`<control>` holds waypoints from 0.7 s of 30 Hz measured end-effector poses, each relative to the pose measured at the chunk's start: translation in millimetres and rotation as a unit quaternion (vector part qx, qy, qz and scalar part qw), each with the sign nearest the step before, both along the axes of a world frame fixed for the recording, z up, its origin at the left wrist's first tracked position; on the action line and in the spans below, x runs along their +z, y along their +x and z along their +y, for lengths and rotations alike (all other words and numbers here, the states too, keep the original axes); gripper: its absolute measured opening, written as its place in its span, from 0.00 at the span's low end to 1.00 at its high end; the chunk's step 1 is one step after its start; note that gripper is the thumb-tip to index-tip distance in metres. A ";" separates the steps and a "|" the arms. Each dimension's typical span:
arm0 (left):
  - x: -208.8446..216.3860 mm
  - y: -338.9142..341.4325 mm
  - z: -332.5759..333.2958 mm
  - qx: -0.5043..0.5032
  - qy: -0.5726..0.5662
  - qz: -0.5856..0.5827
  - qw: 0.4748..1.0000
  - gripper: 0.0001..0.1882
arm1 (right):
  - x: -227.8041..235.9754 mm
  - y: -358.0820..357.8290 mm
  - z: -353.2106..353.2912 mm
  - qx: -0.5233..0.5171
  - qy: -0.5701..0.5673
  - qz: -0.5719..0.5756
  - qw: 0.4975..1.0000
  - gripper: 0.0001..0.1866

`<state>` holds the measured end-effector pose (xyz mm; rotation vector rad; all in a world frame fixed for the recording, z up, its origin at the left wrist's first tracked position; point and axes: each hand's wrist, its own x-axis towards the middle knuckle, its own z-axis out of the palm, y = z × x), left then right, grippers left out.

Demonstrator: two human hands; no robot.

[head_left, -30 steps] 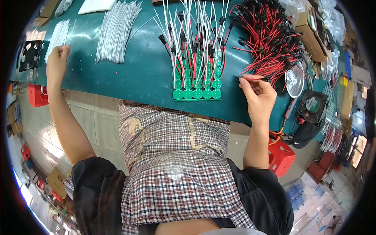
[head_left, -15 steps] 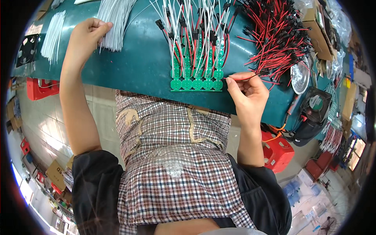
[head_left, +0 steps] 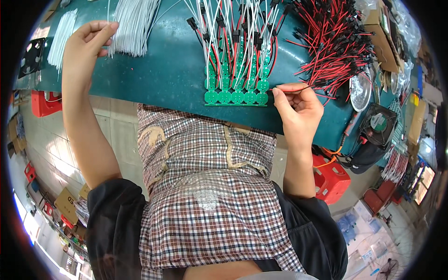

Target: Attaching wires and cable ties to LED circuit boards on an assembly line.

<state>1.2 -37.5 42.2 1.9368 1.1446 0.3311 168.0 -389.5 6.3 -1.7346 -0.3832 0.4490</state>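
Observation:
At the far left, my left hand point(head_left: 91, 41) is closed in a pinch on a single thin white wire point(head_left: 108, 10). Beside it lies a thick bundle of white wires point(head_left: 132, 30). My right hand point(head_left: 299, 103) pinches a red and black wire lead point(head_left: 290, 89) just right of the circuit board panel. That panel point(head_left: 237, 97) is green, made up of round boards in rows, and lies near the table's front edge. White wires and red-black leads with black connectors point(head_left: 236, 36) rise from its farther rows.
A big heap of red-black leads point(head_left: 329, 42) covers the back right. In front of it are a round metal dish point(head_left: 360, 92), a soldering iron point(head_left: 348, 127) and a small black fan point(head_left: 379, 120). A smaller white wire bundle point(head_left: 62, 37) lies at far left. Red stools point(head_left: 330, 179) stand below the table.
My left hand has moved left, off the thick bundle, drawing one white wire apart from it. My right hand stays beside the panel with the lead in its pinch.

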 end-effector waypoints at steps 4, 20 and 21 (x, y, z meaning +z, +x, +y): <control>24.9 0.3 -28.5 0.014 0.016 -0.045 0.999 0.16 | 0.1 -0.2 0.3 0.002 -0.002 0.000 1.000 0.05; -8.9 0.5 -136.7 -0.113 0.051 -0.064 0.990 0.06 | 3.7 -1.1 -0.4 0.017 -0.026 0.004 1.000 0.05; -6.4 0.8 -137.7 -0.109 0.036 -0.080 0.990 0.06 | 4.2 -1.3 -0.7 0.016 -0.026 0.004 1.000 0.05</control>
